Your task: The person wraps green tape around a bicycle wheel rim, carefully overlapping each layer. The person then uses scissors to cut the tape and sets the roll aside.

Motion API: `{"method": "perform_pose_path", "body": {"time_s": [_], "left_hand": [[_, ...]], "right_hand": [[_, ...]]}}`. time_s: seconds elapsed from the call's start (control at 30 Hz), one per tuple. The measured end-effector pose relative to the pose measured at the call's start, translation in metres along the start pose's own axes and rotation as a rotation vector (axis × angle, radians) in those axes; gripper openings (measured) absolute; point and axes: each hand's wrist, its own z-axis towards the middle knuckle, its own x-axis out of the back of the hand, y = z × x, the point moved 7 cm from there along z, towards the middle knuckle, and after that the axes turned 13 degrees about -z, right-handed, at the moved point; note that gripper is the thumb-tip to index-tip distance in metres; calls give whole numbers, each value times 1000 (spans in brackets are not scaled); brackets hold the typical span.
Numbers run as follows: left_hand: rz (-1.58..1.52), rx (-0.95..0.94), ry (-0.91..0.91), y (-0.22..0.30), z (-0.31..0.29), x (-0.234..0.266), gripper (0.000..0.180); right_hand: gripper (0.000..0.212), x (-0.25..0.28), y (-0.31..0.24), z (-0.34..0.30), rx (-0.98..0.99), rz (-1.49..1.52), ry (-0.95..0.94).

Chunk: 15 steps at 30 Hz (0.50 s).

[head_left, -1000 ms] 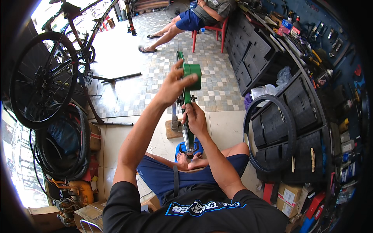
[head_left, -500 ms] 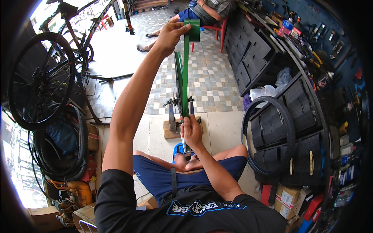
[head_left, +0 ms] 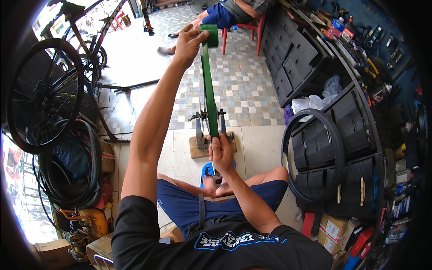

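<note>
With my left arm stretched out ahead, my left hand (head_left: 190, 42) grips a roll of green tape (head_left: 212, 36). A strip of the tape (head_left: 208, 85) runs taut from the roll back toward me, along a bicycle wheel (head_left: 206, 74) seen edge-on. My right hand (head_left: 221, 153) is closed at the near end of the strip, thumb pressed on it against the rim. The wheel sits between the arms of a truing stand (head_left: 200, 139) on a wooden base (head_left: 196, 152). The strip hides much of the wheel.
A loose tyre (head_left: 288, 177) leans against black drawers at right. Bicycles (head_left: 45, 92) and stacked tyres (head_left: 92, 166) are at left. Beyond, a person (head_left: 220, 15) sits on a red chair (head_left: 260, 33). A blue object (head_left: 207, 173) lies by my feet.
My left hand and the tape roll have shifted slightly left, and the strip now slants more. My right hand still presses at the strip's near end.
</note>
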Motion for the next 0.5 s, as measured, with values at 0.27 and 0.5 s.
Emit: {"method": "perform_pose_path", "body": {"time_s": [0.27, 0.5], "left_hand": [[307, -82, 93, -8, 11, 16, 39], [433, -49, 136, -22, 5, 19, 39]], "right_hand": [[27, -1, 1, -3, -14, -7, 11], [28, 0, 1, -5, 4, -32, 36]]}}
